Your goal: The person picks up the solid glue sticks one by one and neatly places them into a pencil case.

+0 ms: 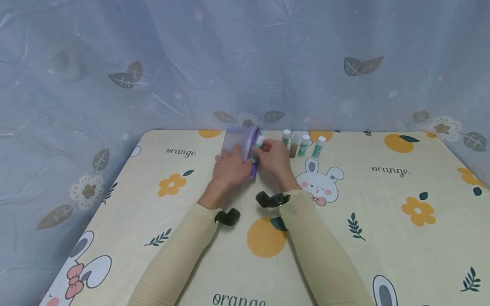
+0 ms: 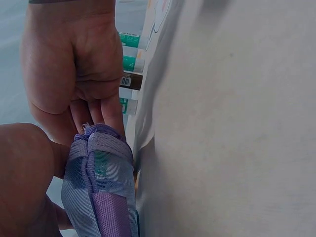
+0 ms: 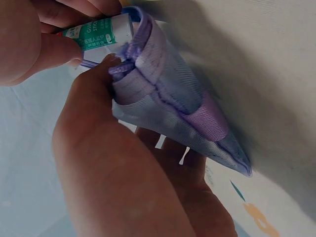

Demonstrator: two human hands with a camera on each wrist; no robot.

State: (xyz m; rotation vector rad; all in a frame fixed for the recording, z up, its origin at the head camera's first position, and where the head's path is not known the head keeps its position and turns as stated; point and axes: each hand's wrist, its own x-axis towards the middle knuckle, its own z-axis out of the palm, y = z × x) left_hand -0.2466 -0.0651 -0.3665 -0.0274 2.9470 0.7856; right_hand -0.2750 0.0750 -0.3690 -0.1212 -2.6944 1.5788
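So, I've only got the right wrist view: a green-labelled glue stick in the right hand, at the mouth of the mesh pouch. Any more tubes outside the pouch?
Observer: Yes, the head view shows four other tubes standing beside the right hand, on its right side.

Operator: All the same kind?

Observer: No. Three are green-and-white glue sticks; the other is a brown tube.

Operator: Where in the group is the brown one?

Observer: In the head view it's second from the left, with one green-and-white stick on its left and two on its right.
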